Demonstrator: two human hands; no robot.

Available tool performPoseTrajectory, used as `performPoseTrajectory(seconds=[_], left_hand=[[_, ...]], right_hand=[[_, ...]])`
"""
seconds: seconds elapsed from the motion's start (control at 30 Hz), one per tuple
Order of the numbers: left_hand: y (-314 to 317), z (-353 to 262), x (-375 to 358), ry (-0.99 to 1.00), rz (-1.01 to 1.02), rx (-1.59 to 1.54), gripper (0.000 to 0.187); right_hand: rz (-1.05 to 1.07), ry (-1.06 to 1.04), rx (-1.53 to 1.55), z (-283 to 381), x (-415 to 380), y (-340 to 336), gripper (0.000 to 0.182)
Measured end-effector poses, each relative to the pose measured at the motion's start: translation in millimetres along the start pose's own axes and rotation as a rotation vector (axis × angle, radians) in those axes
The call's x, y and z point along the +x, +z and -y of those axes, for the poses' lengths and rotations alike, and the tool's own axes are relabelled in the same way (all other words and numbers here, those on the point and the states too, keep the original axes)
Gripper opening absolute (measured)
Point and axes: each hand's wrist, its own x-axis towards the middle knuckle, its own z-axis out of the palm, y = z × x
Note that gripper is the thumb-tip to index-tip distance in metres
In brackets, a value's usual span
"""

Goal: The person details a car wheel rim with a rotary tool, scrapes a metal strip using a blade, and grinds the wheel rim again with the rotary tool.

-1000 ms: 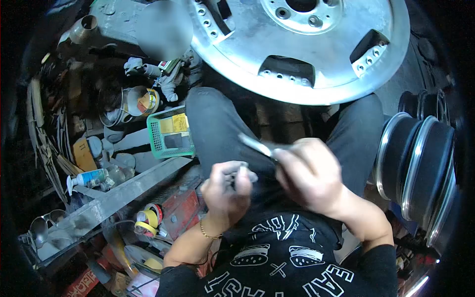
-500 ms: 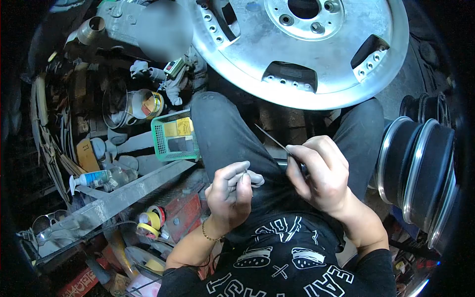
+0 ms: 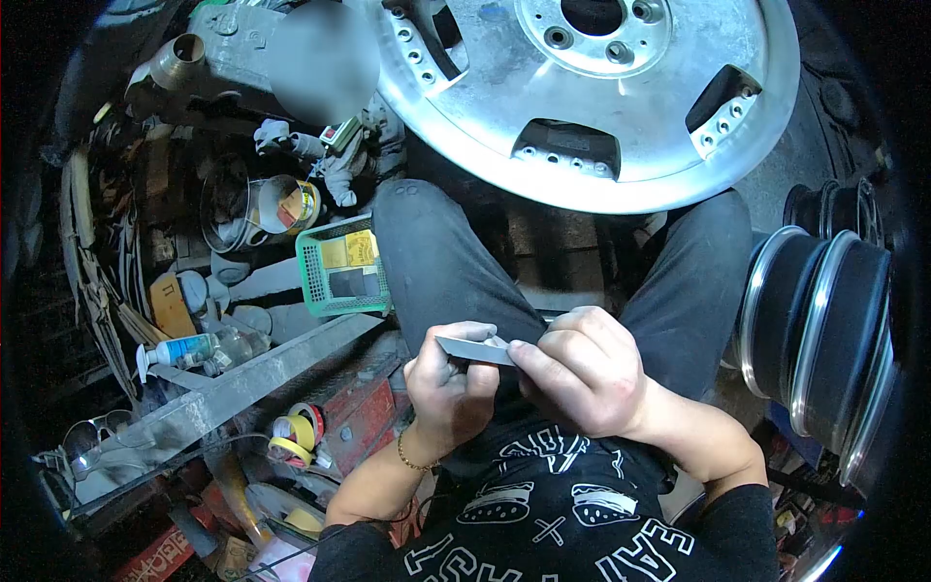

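Observation:
A thin, stiff-looking grey rectangular sheet (image 3: 475,350) is pinched at one end between the thumb and fingers of my right hand (image 3: 587,378). Its other end reaches across the curled fingers of my left hand (image 3: 444,393), which are coated with pale dust. The left thumb is bent in below the sheet. Whatever the left fingertips grip is hidden behind the sheet. Both hands are close together above my lap. Beyond my knees stands a large, bright metal wheel rim (image 3: 572,107) with bolt holes and oval openings.
Left of my leg is a green plastic basket (image 3: 312,276) holding yellow and dark pieces. A metal beam (image 3: 223,398), tape rolls (image 3: 296,432), a spray bottle (image 3: 179,351) and a bucket (image 3: 308,204) lie farther left. More wheel rims (image 3: 810,330) stand at the right.
My right hand has moved left and down, bringing the grey sheet from pointing forward to lying across my left fingers. The left hand has barely moved.

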Motion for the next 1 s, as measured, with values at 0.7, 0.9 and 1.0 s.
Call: performPoseTrajectory(seconds=[0.7,0.9,1.0], left_hand=[[-5,7,5,0.101,-0.045,-0.151,0.011],[-19,14,15,-0.112,-0.167,-0.538,0.017],[-23,13,17,-0.139,-0.194,-0.647,0.018]], right_hand=[[-0.018,0.286,0.024,-20,33,10,0.023],[0.064,0.951,0.765,-37,70,51,0.019],[0.197,0.971,0.880,-38,100,60,0.024]])
